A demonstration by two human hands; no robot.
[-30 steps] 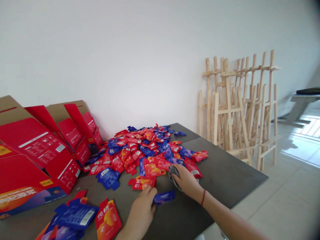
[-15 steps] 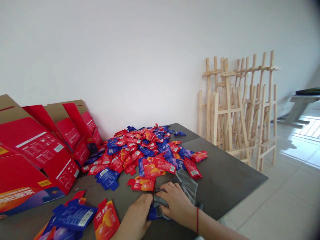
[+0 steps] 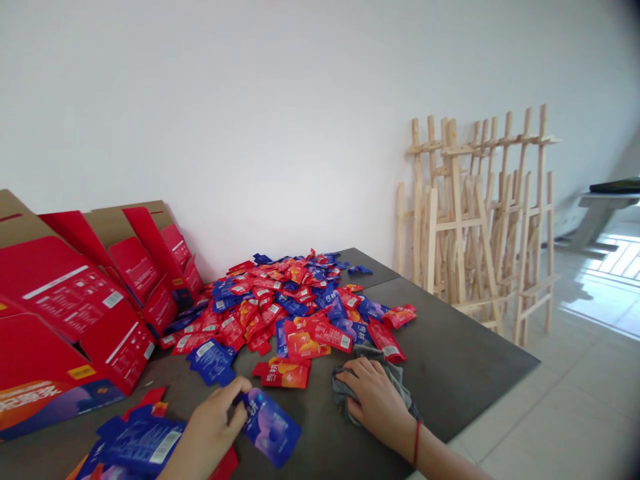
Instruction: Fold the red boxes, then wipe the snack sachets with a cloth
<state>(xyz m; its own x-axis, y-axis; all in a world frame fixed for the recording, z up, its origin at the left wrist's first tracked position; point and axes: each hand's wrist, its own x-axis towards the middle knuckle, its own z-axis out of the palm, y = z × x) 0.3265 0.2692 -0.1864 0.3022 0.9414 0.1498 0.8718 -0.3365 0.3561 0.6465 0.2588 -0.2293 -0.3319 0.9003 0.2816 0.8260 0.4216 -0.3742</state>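
My left hand (image 3: 217, 417) pinches the top corner of a blue pouch (image 3: 273, 429) with purple fruit on it, held over the dark table (image 3: 450, 360). Under my right hand (image 3: 373, 400), whose fingers are curled into it, lies a crumpled grey cloth (image 3: 345, 393). A red pouch (image 3: 284, 373) rests between the two hands, a bit farther back. Behind it spreads a large heap of red and blue pouches (image 3: 300, 293). At the lower left, blue pouches (image 3: 143, 440) overlap some red ones, partly hidden by my left forearm.
Open red cardboard boxes (image 3: 65, 300) stand along the table's left side. A white wall (image 3: 275, 133) rises behind the heap. Several wooden easels (image 3: 457, 220) lean together beyond the table's right edge, and a grey table (image 3: 600, 207) stands at the far right.
My left hand has moved left, lifting the blue pouch out from under the cloth. My right hand has shifted right with the cloth.
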